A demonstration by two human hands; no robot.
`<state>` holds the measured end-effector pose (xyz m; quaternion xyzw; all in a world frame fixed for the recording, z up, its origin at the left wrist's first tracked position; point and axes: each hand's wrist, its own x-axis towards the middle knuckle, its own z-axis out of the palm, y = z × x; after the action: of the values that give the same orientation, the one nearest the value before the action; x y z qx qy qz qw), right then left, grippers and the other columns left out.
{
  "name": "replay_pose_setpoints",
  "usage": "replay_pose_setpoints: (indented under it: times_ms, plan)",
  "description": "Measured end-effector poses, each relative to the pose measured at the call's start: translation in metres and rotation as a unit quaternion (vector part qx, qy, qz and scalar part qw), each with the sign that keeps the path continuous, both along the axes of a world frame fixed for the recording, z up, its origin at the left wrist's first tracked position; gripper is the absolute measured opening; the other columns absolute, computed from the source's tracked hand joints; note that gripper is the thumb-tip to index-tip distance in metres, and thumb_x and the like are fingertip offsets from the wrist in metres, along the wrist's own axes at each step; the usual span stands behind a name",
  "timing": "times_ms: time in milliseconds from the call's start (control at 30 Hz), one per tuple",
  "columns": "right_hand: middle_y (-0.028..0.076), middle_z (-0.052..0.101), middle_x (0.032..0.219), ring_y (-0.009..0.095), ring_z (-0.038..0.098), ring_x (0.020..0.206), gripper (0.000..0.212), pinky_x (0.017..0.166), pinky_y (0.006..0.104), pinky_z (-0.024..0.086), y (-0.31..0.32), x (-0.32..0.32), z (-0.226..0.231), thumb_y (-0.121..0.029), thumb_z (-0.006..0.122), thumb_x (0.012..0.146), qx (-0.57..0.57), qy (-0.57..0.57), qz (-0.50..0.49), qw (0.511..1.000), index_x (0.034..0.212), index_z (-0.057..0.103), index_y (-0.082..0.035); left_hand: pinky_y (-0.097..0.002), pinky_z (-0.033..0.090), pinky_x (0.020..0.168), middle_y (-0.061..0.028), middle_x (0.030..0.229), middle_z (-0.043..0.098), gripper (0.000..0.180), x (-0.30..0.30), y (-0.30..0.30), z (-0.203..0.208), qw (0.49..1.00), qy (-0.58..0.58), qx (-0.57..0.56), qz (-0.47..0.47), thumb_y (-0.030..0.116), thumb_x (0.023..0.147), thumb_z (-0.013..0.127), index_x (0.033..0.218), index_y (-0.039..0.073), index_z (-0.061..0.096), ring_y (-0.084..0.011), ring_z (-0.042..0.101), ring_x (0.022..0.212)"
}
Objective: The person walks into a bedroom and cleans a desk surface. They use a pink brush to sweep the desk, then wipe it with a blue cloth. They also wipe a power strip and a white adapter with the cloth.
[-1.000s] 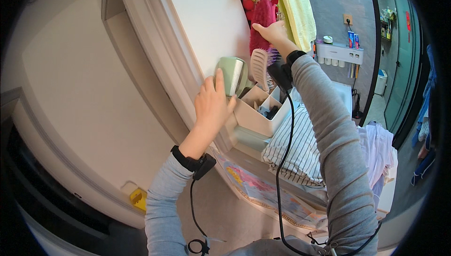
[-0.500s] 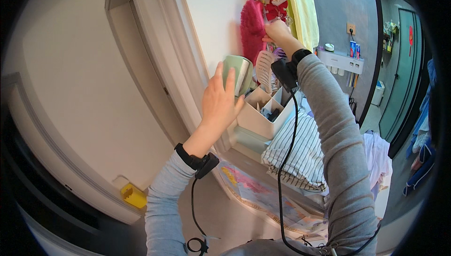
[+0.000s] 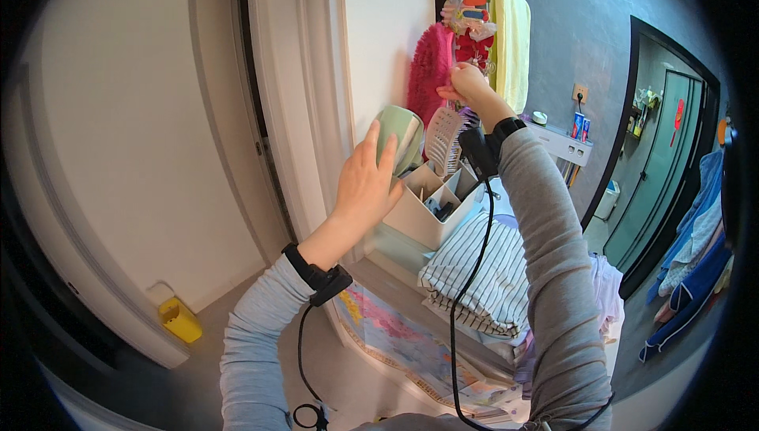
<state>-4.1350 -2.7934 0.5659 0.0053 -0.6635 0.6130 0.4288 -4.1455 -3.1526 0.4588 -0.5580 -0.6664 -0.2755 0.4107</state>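
Observation:
My left hand [image 3: 365, 178] has its fingers curved around a pale green container [image 3: 401, 132], which is tilted beside the white wall. My right hand [image 3: 470, 83] is raised with fingers pinched together at the right edge of a fluffy bright pink item [image 3: 429, 67]. Whatever lies between those fingers is hidden. Below them, a pale vented hairbrush [image 3: 443, 140] stands upright in a cream divided organizer [image 3: 419, 213], which also holds small dark items. Colourful hair bows and clips [image 3: 473, 4] hang on the wall above my right hand.
Folded striped cloth [image 3: 474, 269] lies in front of the organizer. A yellow towel [image 3: 510, 35] hangs behind my right hand. A white wall shelf [image 3: 561, 144] and a doorway are to the right. A black cable [image 3: 453, 328] runs from my right wrist. A yellow bin [image 3: 180, 319] stands lower left.
The whole view has shifted, so the wall items and organizer sit lower in the picture. Both hands keep nearly the same places beside the green container and the pink item.

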Motion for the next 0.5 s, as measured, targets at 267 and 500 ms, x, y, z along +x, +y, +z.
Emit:
replay_pose_setpoints:
  times_ms: [267, 500]
  plan:
    - [0.018, 0.068, 0.093, 0.029, 0.072, 0.068, 0.039, 0.057, 0.0382, 0.061, -0.063, 0.015, 0.029, -0.023, 0.058, 0.094, 0.019, -0.084, -0.173, 0.981, 0.117, 0.051, 0.007, -0.0463, 0.046, 0.1, -0.0252, 0.15, 0.03, 0.074, 0.002, -0.006, 0.006, 1.0, -0.006, 0.003, 0.006, 0.022, 0.076, 0.077, 0.139, 0.001, 0.045, -0.041, 0.047, 0.125]
    - [0.012, 0.065, 0.068, 0.02, 0.064, 0.051, 0.037, 0.044, 0.0337, 0.052, -0.098, 0.021, 0.039, -0.032, 0.067, 0.082, 0.156, -0.222, -0.235, 0.933, 0.086, 0.061, 0.005, -0.0472, 0.044, 0.102, -0.0271, 0.15, 0.029, 0.072, 0.004, -0.016, 0.009, 1.0, -0.027, -0.007, -0.005, 0.023, 0.077, 0.076, 0.138, 0.0, 0.046, -0.043, 0.045, 0.128]
